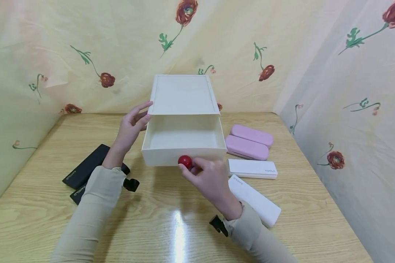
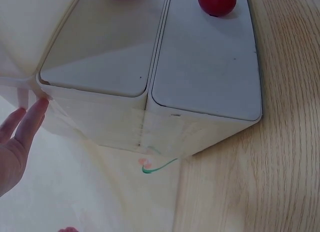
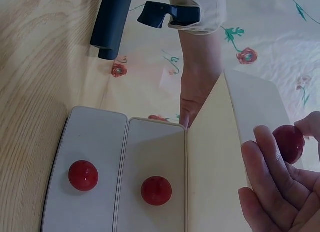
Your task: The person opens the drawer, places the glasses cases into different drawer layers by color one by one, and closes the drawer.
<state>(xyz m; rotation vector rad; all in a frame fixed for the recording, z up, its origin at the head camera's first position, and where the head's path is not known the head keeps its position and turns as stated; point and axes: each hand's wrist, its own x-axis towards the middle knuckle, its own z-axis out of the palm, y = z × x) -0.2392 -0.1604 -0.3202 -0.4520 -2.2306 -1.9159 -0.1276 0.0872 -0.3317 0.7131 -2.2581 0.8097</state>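
Note:
A white drawer unit [image 1: 184, 94] stands on the table, its top drawer [image 1: 158, 157] pulled out toward me, with bare white inside. My right hand [image 1: 210, 180] pinches the round red knob [image 1: 185, 161] on that drawer's front between thumb and fingers. At the unit's upper left edge my left hand [image 1: 131, 126] rests with fingers extended against the side. Beneath the pulled-out drawer, the right wrist view has two closed drawers, a middle one [image 3: 152, 152] and a bottom one [image 3: 95, 137], each with a red knob.
On the right lie two purple cases [image 1: 247, 147] and two white cases, one straight [image 1: 252, 168] and one slanted [image 1: 255, 200]. Slim black cases [image 1: 87, 168] lie on the left, partly under my left forearm. Flowered cloth [image 1: 135, 47] hangs behind the wooden table [image 1: 145, 226].

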